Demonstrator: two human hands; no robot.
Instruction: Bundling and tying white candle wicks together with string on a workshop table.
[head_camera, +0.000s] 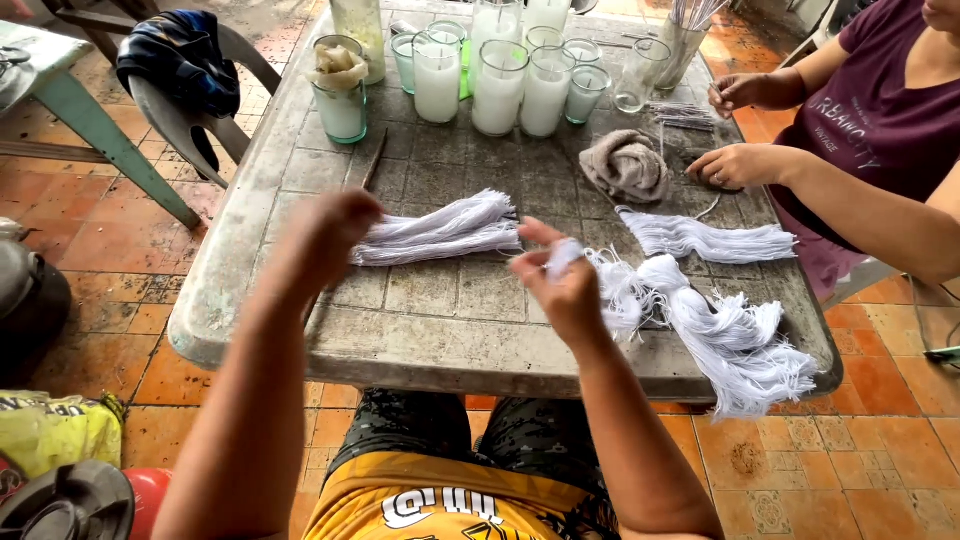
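Note:
My left hand (325, 235) is raised over the stone table (440, 330), blurred, its fingers curled at the left end of a flat bundle of white strings (440, 230); whether it grips them I cannot tell. My right hand (560, 285) pinches a short white string at its fingertips, beside a large tangled bunch of white strings (730, 335) that hangs over the table's right corner. Another bundle of white strings (705, 238) lies further right.
Several glass jars of white wax (500, 85) stand at the table's far side. A grey cloth (628, 165) lies near a second person's hands (735, 165) at the right. A plastic chair with dark clothing (185, 75) stands at the left. A thin stick (374, 160) lies on the table.

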